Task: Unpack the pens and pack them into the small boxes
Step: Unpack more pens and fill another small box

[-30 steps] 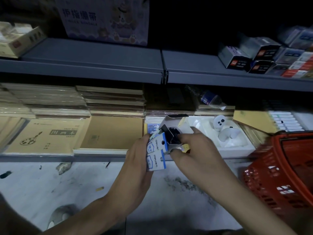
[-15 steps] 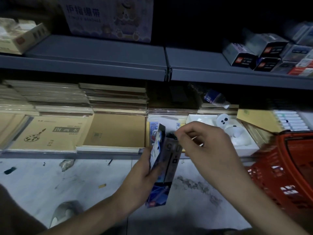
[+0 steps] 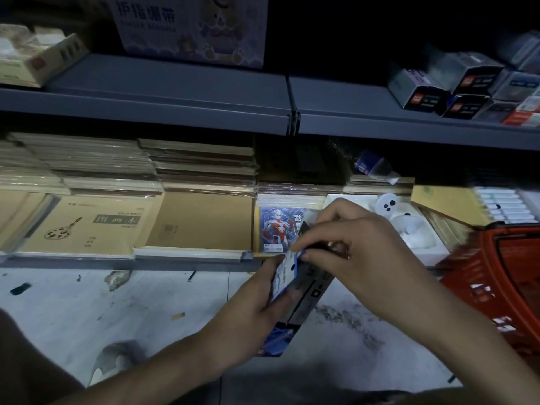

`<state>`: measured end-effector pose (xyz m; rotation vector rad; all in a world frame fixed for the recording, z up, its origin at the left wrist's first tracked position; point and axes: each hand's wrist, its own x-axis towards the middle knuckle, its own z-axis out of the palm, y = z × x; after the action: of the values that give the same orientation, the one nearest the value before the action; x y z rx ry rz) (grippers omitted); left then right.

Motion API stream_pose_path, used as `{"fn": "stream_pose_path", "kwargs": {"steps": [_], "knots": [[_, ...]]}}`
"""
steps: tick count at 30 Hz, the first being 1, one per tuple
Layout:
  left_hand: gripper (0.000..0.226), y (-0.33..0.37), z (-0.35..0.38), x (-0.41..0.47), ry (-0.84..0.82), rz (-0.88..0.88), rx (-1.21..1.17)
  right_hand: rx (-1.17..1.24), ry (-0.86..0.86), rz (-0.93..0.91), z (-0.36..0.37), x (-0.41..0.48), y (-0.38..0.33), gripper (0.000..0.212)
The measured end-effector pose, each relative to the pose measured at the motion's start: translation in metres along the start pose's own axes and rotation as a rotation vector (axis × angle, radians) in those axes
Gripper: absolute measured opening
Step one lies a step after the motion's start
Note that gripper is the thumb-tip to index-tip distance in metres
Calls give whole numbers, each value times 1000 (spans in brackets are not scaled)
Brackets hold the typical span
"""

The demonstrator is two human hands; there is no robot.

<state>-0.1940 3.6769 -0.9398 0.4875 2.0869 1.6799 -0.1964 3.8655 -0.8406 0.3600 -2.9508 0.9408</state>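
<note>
Where both hands meet near mid-frame, the left hand [image 3: 257, 311] grips a small box [image 3: 285, 273], white with blue print, together with a longer dark pen pack [image 3: 311, 290] lying against it. Both tilt up to the right, held in the air above the floor [image 3: 102, 305]. The pack's blue-printed lower end sticks out below the palm. The right hand [image 3: 362, 258] has its fingers curled, tips pinching the dark top end of what looks like the pen pack; it is too blurred to be sure.

The floor is pale grey and stained. The low shelf [image 3: 58, 261] behind holds stacked brown notebooks [image 3: 87, 226], a card with a red-and-silver figure [image 3: 277, 229] and a white tray [image 3: 423, 249]. A red basket [image 3: 502, 276] sits at right. The upper grey shelf [image 3: 175, 92] carries dark cartons [image 3: 467, 86]. The room is dim.
</note>
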Motion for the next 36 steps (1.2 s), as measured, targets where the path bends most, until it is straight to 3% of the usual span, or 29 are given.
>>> {"fn": "stream_pose_path", "kwargs": {"steps": [7, 12, 21, 28, 36], "knots": [[48, 0, -2, 1, -118, 1, 36, -38, 53, -140, -19, 2, 6, 10], [50, -3, -5, 2, -149, -24, 3, 98, 136, -92, -34, 3, 4, 8], [50, -5, -2, 1, -192, -48, -73, 352, -69, 2, -32, 3, -1, 22], [49, -4, 2, 0, -228, -31, -37, 406, -128, 2, -35, 4, 1, 9], [46, -5, -11, 9, -114, -50, -23, 655, 72, 13, -43, 6, -3, 11]]}}
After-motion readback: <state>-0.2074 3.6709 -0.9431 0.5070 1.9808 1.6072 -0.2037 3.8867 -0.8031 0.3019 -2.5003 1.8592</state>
